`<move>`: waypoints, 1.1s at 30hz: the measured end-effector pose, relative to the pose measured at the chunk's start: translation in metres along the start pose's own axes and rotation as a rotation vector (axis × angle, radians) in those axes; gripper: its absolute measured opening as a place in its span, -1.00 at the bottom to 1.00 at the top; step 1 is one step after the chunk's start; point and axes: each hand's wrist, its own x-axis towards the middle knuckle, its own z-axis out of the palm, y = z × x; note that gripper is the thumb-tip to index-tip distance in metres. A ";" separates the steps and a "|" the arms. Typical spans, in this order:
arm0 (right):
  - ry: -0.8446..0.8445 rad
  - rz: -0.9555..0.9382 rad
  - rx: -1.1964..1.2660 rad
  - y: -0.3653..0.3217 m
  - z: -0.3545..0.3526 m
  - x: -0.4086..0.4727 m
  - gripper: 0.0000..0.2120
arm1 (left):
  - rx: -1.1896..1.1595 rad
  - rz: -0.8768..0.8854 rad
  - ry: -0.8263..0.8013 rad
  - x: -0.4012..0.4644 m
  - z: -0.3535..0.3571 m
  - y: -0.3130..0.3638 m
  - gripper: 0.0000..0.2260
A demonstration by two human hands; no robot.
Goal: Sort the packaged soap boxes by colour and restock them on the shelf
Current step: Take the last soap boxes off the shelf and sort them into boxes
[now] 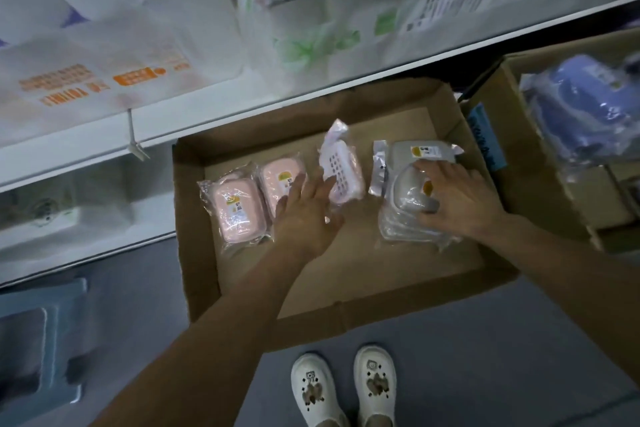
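An open cardboard box on the floor holds packaged soap boxes. Two pink soap boxes lie side by side at its left. A pale pink one with a perforated tray stands tilted in the middle. At the right is a small pile of grey soap boxes in clear wrap, with another grey one behind it. My left hand is flat with straight fingers, lying over the second pink box and touching the tilted one. My right hand reaches in from the right, thumb and fingers curled round the top grey box.
A white shelf edge with blurred packaged goods runs above the box, and a lower shelf sits at the left. A second carton with blue wrapped items stands at the right. My white shoes are on the grey floor.
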 end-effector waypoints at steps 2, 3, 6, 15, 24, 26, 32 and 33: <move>-0.076 -0.013 0.001 0.012 0.009 0.013 -0.24 | 0.191 0.028 -0.169 0.023 0.005 -0.002 -0.35; -0.107 -0.031 0.005 0.014 0.014 0.016 -0.28 | 0.266 0.030 -0.233 0.032 0.010 -0.004 -0.35; -0.106 -0.022 -0.015 0.012 0.025 0.019 -0.38 | 0.391 0.021 -0.321 0.048 0.023 -0.007 -0.34; 0.114 -0.351 -0.245 -0.057 0.034 0.058 -0.63 | 0.279 -0.094 -0.121 0.058 0.035 -0.023 -0.31; -0.221 -0.194 -0.523 -0.104 0.084 0.098 -0.53 | 0.050 -0.016 0.197 0.034 0.061 -0.086 -0.35; -0.083 -0.219 -0.447 -0.108 0.082 0.097 -0.56 | -0.034 -0.044 0.236 0.031 0.061 -0.091 -0.38; 0.473 -0.142 0.564 -0.131 0.030 0.088 -0.87 | -0.308 -0.167 0.342 0.010 0.038 -0.091 -0.29; 0.509 -0.174 0.680 -0.139 0.019 0.082 -0.88 | -0.310 -0.166 0.372 0.006 0.031 -0.092 -0.21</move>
